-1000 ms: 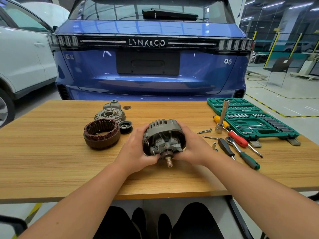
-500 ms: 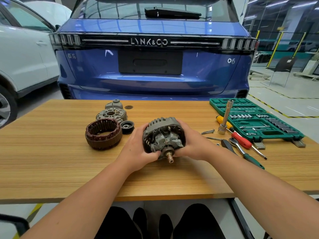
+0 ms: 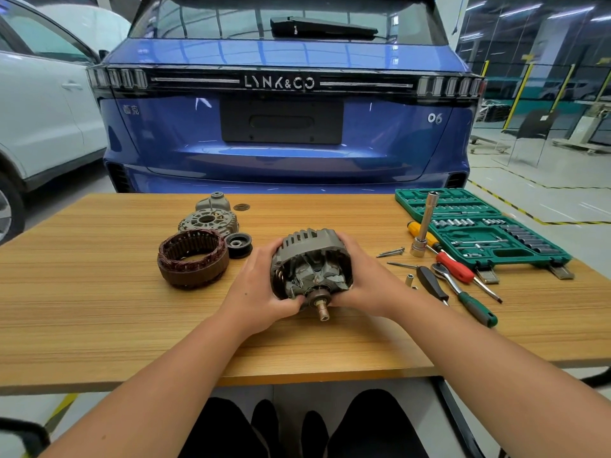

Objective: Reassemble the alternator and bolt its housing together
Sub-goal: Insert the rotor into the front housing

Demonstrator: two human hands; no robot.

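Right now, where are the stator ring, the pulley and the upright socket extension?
stator ring (image 3: 193, 257): head view, on its copper-wound outer wall.
pulley (image 3: 238, 244): head view, on its top face.
socket extension (image 3: 426, 223): head view, mid-shaft.

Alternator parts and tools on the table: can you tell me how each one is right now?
Housing half: on its side, rotor inside, shaft toward the camera.
Left hand: grips housing half.
Right hand: grips housing half.
Stator ring: loose on the table.
Pulley: off, beside the stator ring.
End cover: not fitted.
Socket case: open.
Bolts: loose, not installed.
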